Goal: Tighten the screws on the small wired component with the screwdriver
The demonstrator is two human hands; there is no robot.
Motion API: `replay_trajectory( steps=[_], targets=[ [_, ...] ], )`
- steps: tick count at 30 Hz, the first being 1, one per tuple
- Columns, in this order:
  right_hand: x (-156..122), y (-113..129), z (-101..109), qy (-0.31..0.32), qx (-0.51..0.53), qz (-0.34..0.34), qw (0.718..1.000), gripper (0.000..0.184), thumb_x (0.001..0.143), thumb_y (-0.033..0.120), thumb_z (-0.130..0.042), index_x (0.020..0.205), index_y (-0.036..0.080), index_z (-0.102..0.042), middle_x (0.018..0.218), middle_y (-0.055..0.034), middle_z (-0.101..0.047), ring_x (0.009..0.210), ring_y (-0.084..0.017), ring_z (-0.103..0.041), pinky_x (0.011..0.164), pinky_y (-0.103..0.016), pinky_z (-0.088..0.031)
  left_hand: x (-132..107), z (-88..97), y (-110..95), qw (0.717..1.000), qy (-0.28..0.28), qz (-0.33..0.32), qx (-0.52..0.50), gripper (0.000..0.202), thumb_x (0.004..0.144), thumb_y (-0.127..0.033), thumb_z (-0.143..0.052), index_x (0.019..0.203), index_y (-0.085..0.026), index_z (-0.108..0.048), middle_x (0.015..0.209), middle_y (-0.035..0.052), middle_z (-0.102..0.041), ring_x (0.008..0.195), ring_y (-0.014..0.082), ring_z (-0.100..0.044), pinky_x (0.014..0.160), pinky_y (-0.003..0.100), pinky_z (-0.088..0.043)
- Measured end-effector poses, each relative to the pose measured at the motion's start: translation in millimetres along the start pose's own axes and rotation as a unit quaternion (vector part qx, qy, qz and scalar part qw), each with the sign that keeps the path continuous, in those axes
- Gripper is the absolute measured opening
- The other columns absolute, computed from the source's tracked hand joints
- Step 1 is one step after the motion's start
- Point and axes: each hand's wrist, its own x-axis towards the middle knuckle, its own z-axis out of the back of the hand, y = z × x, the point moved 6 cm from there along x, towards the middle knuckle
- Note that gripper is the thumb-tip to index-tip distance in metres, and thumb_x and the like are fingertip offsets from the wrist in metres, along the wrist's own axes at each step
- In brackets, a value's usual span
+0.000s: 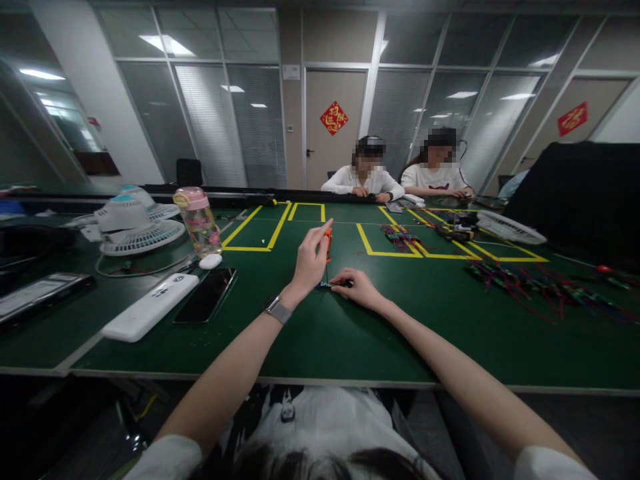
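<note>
My left hand (313, 256) is closed round the orange handle of a screwdriver (329, 245), with the index finger stretched up along it. The screwdriver stands upright, its thin dark shaft pointing down at a small green circuit board (324, 285) on the green tabletop. At the board's right edge, my right hand (356, 288) is closed in a pinch. Its fingertips touch the board's edge, and a small dark thing shows between the fingers, too small to name. Part of the board lies hidden behind my left wrist.
Left of my hands lie a black phone (206, 296), a white power bank (153, 307), a pink-lidded bottle (197, 220) and a white fan (143, 233). Wired boards (400, 237) and more wired parts (540, 287) lie to the right. Two people sit across the table (300, 347).
</note>
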Motion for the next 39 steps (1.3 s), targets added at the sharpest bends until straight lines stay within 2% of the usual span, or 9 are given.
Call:
replay_trajectory(
  steps=[2,8,12,15,20,24,27,33,39],
  targets=[
    [0,0,0,0.001,0.001,0.002,1.0,0.017,0.076,0.023,-0.069,0.09,0.018,-0.075,0.078,-0.0041,-0.063,0.071,-0.015,-0.057,0.067,-0.026,-0.045,0,-1.5,1,1.0,0.009,0.004,-0.018,0.035,0.095,-0.023,-0.04,0.128,-0.024,-0.053,0.105,0.005,-0.062,0.091,0.0132,-0.06,0.082,0.027,-0.047],
    [0,-1,0,0.004,-0.002,-0.004,1.0,0.017,0.076,0.023,-0.068,0.091,0.017,-0.075,0.078,-0.0043,-0.062,0.073,-0.015,-0.057,0.067,-0.026,-0.045,1,8.0,0,0.997,-0.048,0.005,0.058,0.025,0.088,-0.027,-0.056,0.112,-0.024,-0.064,0.094,0.0037,-0.058,0.086,0.0144,-0.057,0.081,0.028,-0.047],
    [0,-1,0,0.006,0.001,-0.003,1.0,0.017,0.076,0.023,-0.068,0.091,0.017,-0.075,0.079,-0.0042,-0.063,0.072,-0.015,-0.057,0.067,-0.027,-0.046,1,2.7,5,0.999,-0.018,0.028,-0.019,0.032,0.094,-0.027,-0.044,0.122,-0.025,-0.058,0.107,0.0058,-0.059,0.091,0.0128,-0.06,0.083,0.027,-0.048],
    [0,0,0,0.008,0.002,-0.003,1.0,0.017,0.076,0.023,-0.068,0.091,0.017,-0.075,0.079,-0.0044,-0.063,0.072,-0.015,-0.058,0.068,-0.027,-0.046,1,-0.6,7,0.997,-0.005,0.034,-0.064,0.032,0.093,-0.028,-0.046,0.123,-0.023,-0.057,0.103,0.0052,-0.063,0.086,0.0123,-0.063,0.078,0.026,-0.05],
    [0,0,0,0.007,0.003,-0.001,1.0,0.018,0.076,0.022,-0.068,0.091,0.016,-0.075,0.078,-0.0043,-0.062,0.072,-0.015,-0.057,0.068,-0.027,-0.046,1,8.2,6,0.998,-0.052,0.02,0.005,0.024,0.088,-0.031,-0.055,0.108,-0.022,-0.065,0.098,0.0049,-0.062,0.089,0.0142,-0.06,0.08,0.026,-0.049],
    [1,-2,0,0.006,0.009,0.001,1.0,0.018,0.076,0.022,-0.069,0.091,0.016,-0.075,0.078,-0.004,-0.062,0.071,-0.014,-0.057,0.068,-0.026,-0.045,3,3.7,11,0.998,-0.012,0.046,-0.036,0.03,0.095,-0.026,-0.042,0.12,-0.024,-0.06,0.11,0.0059,-0.062,0.096,0.0144,-0.06,0.082,0.027,-0.049],
    [1,-2,-1,0.007,0.008,0.001,1.0,0.018,0.076,0.023,-0.069,0.091,0.015,-0.075,0.077,-0.0042,-0.062,0.071,-0.014,-0.057,0.068,-0.026,-0.045,3,-1.8,15,0.994,0.013,0.062,-0.086,0.032,0.095,-0.026,-0.041,0.124,-0.024,-0.056,0.106,0.0054,-0.064,0.089,0.0134,-0.063,0.078,0.026,-0.05],
    [1,-3,-1,0.002,0.007,0.004,1.0,0.018,0.076,0.023,-0.069,0.091,0.016,-0.075,0.077,-0.0042,-0.062,0.071,-0.014,-0.057,0.068,-0.027,-0.045,0,5.7,4,0.999,-0.046,0.005,0.003,0.019,0.087,-0.029,-0.058,0.103,-0.022,-0.066,0.091,0.0038,-0.057,0.082,0.0131,-0.058,0.073,0.024,-0.05],
    [1,-4,-1,0.0,0.013,0.005,1.0,0.018,0.076,0.024,-0.069,0.091,0.017,-0.075,0.078,-0.0041,-0.063,0.071,-0.015,-0.057,0.068,-0.027,-0.045,-2,4.0,-2,0.999,-0.038,-0.021,0.026,0.027,0.095,-0.024,-0.042,0.112,-0.023,-0.062,0.106,0.0062,-0.057,0.096,0.0146,-0.057,0.086,0.028,-0.047]
  ],
)
